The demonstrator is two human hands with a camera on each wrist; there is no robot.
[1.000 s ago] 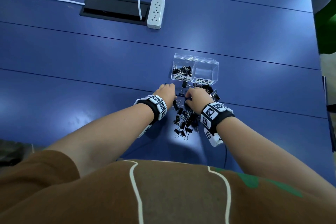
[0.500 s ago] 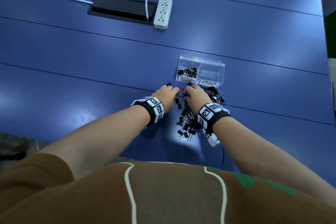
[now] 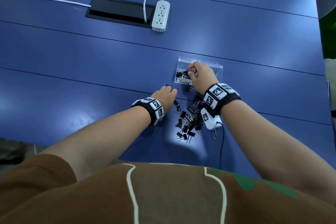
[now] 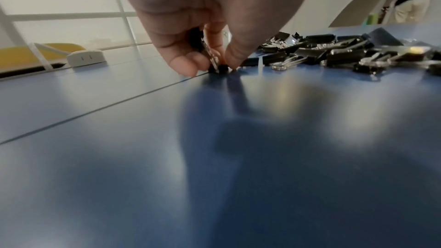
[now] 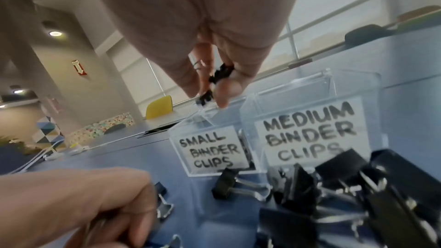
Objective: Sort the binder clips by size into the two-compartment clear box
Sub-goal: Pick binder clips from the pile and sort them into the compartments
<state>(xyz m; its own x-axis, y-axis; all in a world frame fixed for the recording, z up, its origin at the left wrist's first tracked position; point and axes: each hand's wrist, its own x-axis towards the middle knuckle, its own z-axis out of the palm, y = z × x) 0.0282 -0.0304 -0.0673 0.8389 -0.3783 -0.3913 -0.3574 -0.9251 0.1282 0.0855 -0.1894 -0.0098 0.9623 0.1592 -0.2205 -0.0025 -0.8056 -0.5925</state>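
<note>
Right hand [image 3: 201, 73] lifted tiny black clips [image 5: 220, 74] boxward.

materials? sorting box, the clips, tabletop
Clear box: looks like rigid clear plastic, probably acrylic; see-through walls, sharp glossy edges, paper-like labels.
Binder clips: black bodies with bare silvery wire handles, likely painted steel; the handles glint.
Table: smooth blue surface, semi-gloss, probably laminate; it shows soft light reflections and thin seam lines. What lies under the surface can't be told.
</note>
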